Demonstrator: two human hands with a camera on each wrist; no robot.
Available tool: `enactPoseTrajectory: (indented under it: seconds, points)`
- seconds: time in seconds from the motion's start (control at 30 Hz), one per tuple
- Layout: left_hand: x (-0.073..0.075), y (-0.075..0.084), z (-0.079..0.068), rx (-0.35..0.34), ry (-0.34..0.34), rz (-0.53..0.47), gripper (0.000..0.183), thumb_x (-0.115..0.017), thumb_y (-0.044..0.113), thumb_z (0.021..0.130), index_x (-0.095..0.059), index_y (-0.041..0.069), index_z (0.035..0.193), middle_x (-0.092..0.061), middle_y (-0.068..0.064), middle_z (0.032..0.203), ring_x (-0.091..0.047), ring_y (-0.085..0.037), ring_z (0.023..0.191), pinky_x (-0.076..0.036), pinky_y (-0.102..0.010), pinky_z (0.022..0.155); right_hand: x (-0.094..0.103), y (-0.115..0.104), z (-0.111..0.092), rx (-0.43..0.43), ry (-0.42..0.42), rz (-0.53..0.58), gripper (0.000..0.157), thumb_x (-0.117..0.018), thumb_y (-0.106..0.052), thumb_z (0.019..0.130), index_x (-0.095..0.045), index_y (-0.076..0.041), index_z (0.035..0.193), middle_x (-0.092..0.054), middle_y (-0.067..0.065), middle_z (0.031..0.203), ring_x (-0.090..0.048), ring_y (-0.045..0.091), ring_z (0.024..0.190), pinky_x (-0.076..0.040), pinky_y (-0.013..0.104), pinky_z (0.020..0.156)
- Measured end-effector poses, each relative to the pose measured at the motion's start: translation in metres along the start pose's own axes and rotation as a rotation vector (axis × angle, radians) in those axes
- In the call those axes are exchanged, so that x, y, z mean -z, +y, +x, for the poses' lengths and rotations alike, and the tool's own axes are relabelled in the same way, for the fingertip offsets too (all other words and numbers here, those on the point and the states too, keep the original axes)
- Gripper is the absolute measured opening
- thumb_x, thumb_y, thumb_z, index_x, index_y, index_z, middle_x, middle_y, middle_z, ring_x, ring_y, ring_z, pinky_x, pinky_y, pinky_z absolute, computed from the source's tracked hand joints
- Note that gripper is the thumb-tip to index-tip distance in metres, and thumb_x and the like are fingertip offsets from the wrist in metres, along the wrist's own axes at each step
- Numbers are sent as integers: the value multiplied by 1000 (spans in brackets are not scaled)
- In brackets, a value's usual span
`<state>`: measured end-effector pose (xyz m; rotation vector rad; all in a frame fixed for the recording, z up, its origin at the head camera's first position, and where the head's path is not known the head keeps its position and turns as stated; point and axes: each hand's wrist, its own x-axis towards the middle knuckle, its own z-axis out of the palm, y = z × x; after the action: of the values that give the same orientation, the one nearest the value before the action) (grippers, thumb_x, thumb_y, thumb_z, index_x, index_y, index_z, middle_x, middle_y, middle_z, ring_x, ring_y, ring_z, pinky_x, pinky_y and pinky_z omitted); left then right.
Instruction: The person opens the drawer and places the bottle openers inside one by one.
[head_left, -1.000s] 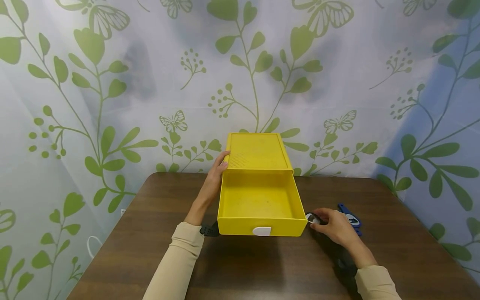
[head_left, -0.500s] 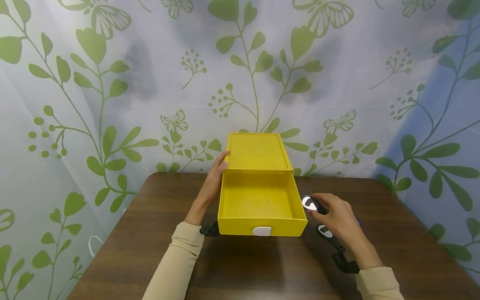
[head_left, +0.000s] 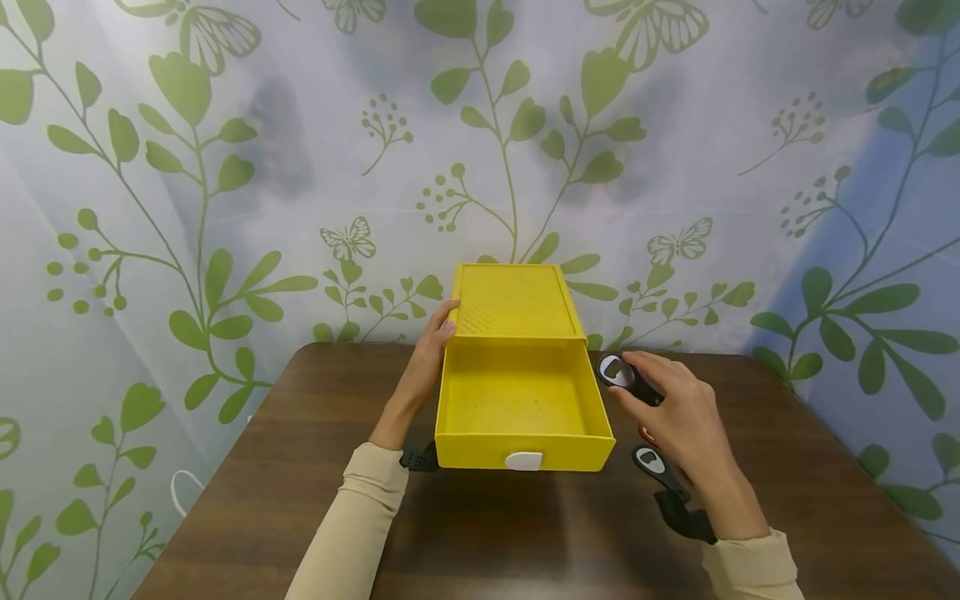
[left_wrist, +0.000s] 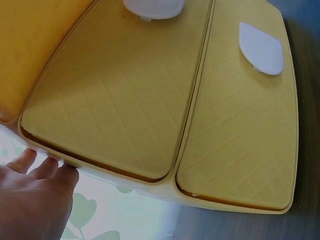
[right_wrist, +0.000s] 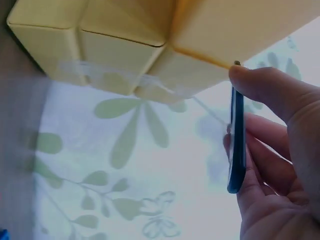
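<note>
Right hand (head_left: 684, 417) pinches a black opener (head_left: 624, 377) between thumb and fingers, gap just the opener's breadth. Right wrist view gives it edge-on, thumb at the upper end, fingers behind. Opener is in the air, just right of the pulled-out drawer (head_left: 472, 452), its silver insert facing the head camera; whether it touches the drawer wall cannot be told.

Left hand (head_left: 429, 354) lies along the cabinet (head_left: 517, 300), fingers extended, fingertips against its left side near the top; thumb placement unclear.

Below the right hand, on the table (head_left: 315, 508): second opener (head_left: 651, 460), black with silver insert, and a small red item (head_left: 646, 434), mostly hidden. Blue item (right_wrist: 4, 235) cut off at the corner of the right wrist view.

Cabinet yellow; top drawer out, white handle (head_left: 523, 461) on its front, dark specks on its floor. Two lower drawers (left_wrist: 100, 95) shut, a white handle each. Black wrist camera (head_left: 684, 518) under the right wrist, another (head_left: 420, 458) at the left. Beige sleeves (head_left: 348, 517). Behind: curtain (head_left: 300, 150), green leaves and butterflies.
</note>
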<state>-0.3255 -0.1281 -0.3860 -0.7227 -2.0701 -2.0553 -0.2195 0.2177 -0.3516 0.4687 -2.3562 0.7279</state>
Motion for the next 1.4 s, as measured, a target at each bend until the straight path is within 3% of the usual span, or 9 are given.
enactPoseTrajectory:
  seconds: [0.13, 0.27, 0.4, 0.5, 0.57, 0.77, 0.87, 1.17, 1.4]
  points:
    - [-1, 1, -2, 0, 7, 8, 52, -36, 39, 111, -32, 23, 159, -21, -6, 167, -39, -30, 139, -34, -56, 115, 4, -12, 4, 44, 73, 9, 54, -89, -8, 80, -70, -5, 131, -70, 17, 127, -64, 37, 115, -55, 55, 88]
    - [-2, 2, -3, -5, 7, 13, 52, -35, 39, 111, -31, 22, 160, -22, -7, 167, -39, -31, 139, -33, -57, 115, 6, -25, 6, 59, 92, 25, 55, -90, -9, 79, -72, -8, 131, -71, 14, 127, -65, 34, 114, -56, 49, 86]
    - [-3, 3, -5, -8, 6, 14, 52, -34, 39, 111, -31, 22, 160, -22, -7, 167, -39, -32, 139, -33, -58, 115, 5, -35, 7, 90, 107, 60, 55, -91, -7, 76, -73, -10, 129, -73, 12, 125, -68, 31, 111, -54, 25, 92]
    - [-3, 3, -5, -9, 8, 25, 52, -34, 39, 111, -31, 22, 160, -22, -7, 168, -37, -32, 141, -32, -57, 116, 2, -41, 8, 115, 108, 101, 56, -91, -4, 75, -74, -10, 127, -74, 11, 123, -68, 30, 109, -42, 5, 95]
    - [-3, 2, -4, -10, 8, 25, 52, -34, 38, 111, -31, 22, 160, -22, -6, 168, -36, -31, 143, -31, -57, 117, -1, -44, 9, 120, 93, 134, 56, -91, -3, 74, -74, -10, 127, -74, 11, 123, -68, 30, 109, -35, -1, 96]
    - [-3, 0, -4, -4, 1, 17, 52, -34, 39, 111, -30, 23, 161, -19, -6, 169, -32, -32, 146, -28, -57, 119, -8, -50, 12, 123, -2, 231, 56, -91, -4, 75, -73, -13, 127, -73, 6, 121, -70, 25, 106, -47, 7, 93]
    - [-2, 0, -5, -2, -2, 27, 52, -33, 40, 111, -29, 24, 161, -20, -6, 168, -36, -31, 141, -32, -55, 116, -10, -52, 13, 129, -44, 274, 54, -90, -4, 76, -73, -14, 127, -74, 4, 119, -71, 22, 105, -52, 15, 92]
    - [0, -4, -9, -34, -24, 8, 52, -29, 38, 112, -26, 25, 162, -29, -10, 161, -47, -26, 122, -47, -32, 98, -14, -57, 16, 93, -98, 314, 51, -90, -11, 80, -72, -17, 127, -75, -2, 114, -68, 13, 102, -52, 15, 92]
    - [0, -4, -7, -19, -40, 24, 54, -27, 39, 112, -21, 29, 165, -24, -4, 167, -42, -27, 136, -39, -50, 113, -13, -58, 19, 103, -126, 312, 51, -90, -11, 80, -72, -18, 127, -74, -4, 111, -67, 11, 100, -54, 20, 92]
